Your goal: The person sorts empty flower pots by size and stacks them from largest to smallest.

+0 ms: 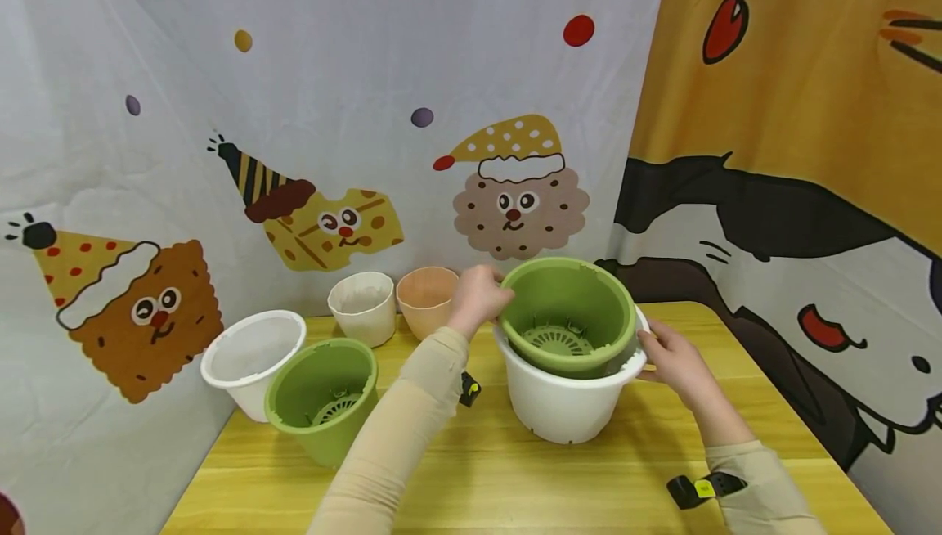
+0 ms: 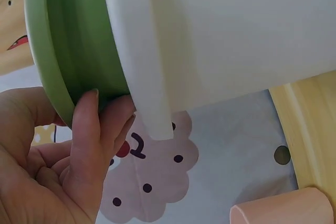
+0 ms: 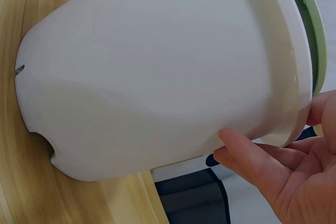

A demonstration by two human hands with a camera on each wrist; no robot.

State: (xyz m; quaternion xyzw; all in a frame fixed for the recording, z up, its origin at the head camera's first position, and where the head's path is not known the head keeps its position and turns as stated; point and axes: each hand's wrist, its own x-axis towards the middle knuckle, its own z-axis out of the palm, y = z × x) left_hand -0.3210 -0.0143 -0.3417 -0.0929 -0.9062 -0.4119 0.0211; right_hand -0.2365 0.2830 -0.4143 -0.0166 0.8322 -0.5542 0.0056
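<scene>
From cropped sleeves (image 1: 397, 429), outstretched near table's (image 1: 695, 324) far edge, pinching nested, half-hidden green pot (image 1: 577, 306) with left hand (image 1: 480, 299), white pot (image 1: 562, 408) with right hand (image 1: 680, 365)

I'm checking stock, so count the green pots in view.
2. One green pot, gripped by the left hand, is partly inside a white pot; another green pot stands on the table, at left. More could be nested underneath.
</scene>
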